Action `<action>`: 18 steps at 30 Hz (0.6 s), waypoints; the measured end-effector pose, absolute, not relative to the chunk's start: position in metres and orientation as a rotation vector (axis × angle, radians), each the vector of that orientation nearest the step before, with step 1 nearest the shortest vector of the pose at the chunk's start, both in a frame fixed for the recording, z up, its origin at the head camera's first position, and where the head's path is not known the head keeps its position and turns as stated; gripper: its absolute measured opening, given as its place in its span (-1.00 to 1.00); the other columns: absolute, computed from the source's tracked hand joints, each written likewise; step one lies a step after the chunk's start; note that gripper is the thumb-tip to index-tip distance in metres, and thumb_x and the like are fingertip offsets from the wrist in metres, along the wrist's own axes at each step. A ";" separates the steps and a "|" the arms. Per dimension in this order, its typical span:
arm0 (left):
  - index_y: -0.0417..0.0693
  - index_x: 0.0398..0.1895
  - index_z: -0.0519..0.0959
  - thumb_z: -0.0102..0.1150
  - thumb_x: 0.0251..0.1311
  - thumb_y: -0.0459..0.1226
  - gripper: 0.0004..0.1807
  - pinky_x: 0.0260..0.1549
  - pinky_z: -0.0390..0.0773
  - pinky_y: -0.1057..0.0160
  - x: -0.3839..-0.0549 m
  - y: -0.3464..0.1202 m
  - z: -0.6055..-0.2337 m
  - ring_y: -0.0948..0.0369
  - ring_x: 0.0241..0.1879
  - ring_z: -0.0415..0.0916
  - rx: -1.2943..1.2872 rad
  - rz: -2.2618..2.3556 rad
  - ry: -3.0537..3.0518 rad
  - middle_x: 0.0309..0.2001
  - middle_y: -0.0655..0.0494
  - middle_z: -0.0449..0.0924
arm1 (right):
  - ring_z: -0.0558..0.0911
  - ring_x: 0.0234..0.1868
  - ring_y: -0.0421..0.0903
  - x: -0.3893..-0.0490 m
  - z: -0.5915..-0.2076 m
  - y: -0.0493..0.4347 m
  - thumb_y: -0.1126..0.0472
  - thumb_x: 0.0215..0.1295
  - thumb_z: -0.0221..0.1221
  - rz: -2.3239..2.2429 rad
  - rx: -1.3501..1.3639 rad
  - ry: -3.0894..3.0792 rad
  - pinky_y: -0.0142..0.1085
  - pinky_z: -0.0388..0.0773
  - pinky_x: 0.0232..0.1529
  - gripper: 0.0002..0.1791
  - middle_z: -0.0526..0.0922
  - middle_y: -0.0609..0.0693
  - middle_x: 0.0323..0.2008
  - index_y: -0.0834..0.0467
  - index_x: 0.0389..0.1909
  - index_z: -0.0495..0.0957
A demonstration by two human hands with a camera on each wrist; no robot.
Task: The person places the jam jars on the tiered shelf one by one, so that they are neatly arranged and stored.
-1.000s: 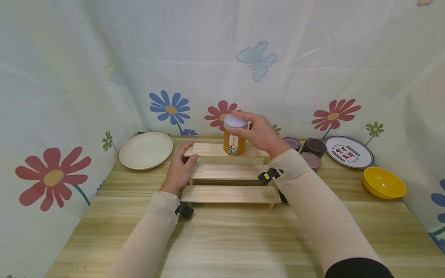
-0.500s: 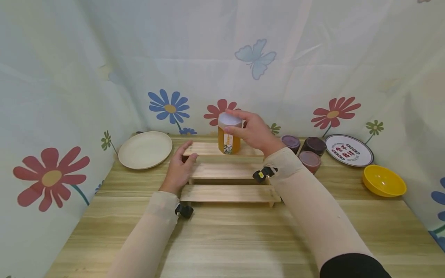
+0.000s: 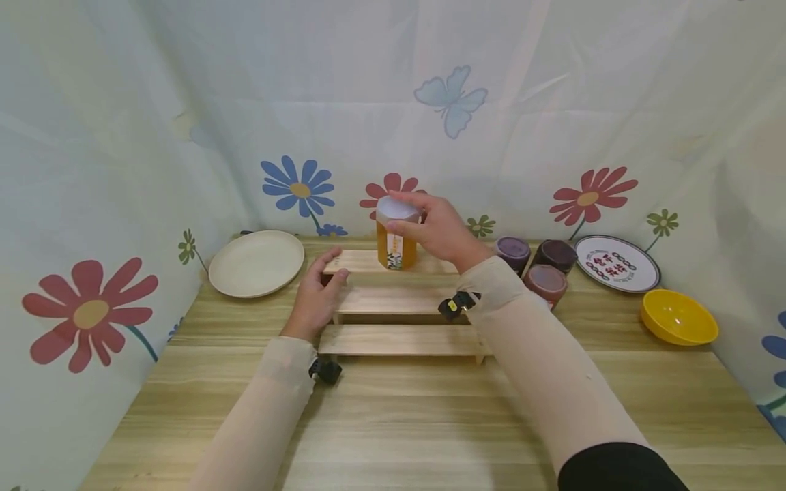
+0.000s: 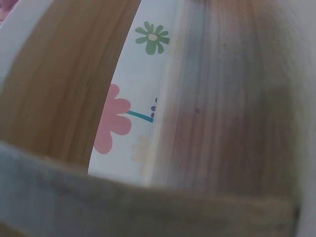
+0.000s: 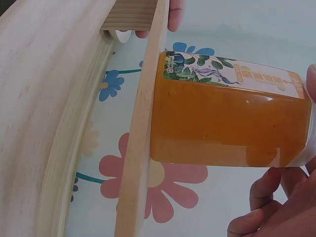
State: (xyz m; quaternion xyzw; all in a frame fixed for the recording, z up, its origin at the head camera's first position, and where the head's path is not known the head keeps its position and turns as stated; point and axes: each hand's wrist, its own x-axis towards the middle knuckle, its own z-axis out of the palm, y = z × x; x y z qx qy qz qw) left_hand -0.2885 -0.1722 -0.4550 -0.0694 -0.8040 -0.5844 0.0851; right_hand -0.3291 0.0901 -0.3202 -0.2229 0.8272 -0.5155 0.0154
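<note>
A honey-coloured jar (image 3: pixel 389 249) with a white lid (image 3: pixel 393 209) and a printed label stands upright on the top step of a three-step wooden rack (image 3: pixel 393 339). My right hand (image 3: pixel 439 228) grips the lid from the right, thumb in front and fingers over the back. In the right wrist view the jar's base (image 5: pixel 158 113) meets the top board's upper face. My left hand (image 3: pixel 317 293) holds the left end of that top board. Its fingertips (image 5: pixel 175 15) show on both sides of the board. The left wrist view has only the rack's boards (image 4: pixel 222 98) and the cloth beyond.
Dark purple jars (image 3: pixel 512 251) and a reddish jar (image 3: pixel 546 283) stand right of the rack. Further right are a patterned plate (image 3: pixel 641 273) and a yellow bowl (image 3: pixel 678 317). A cream plate (image 3: pixel 256 264) leans at the back left. Flowered cloth hangs behind.
My right hand has shifted the honey-coloured jar leftward along the top step, uncovering more of the jars at the right. My left hand stays on the rack's end.
</note>
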 end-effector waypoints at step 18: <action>0.32 0.57 0.37 0.11 0.59 -0.01 -0.46 -0.01 0.55 0.13 -0.288 -0.171 -0.454 0.03 0.05 0.57 -0.169 -1.713 -2.406 0.24 -0.07 0.53 | 0.55 0.28 0.05 -0.333 -0.321 0.079 0.04 0.40 0.41 -1.626 -0.749 2.551 0.01 0.54 0.31 -0.29 0.50 0.05 0.38 -0.09 0.53 0.45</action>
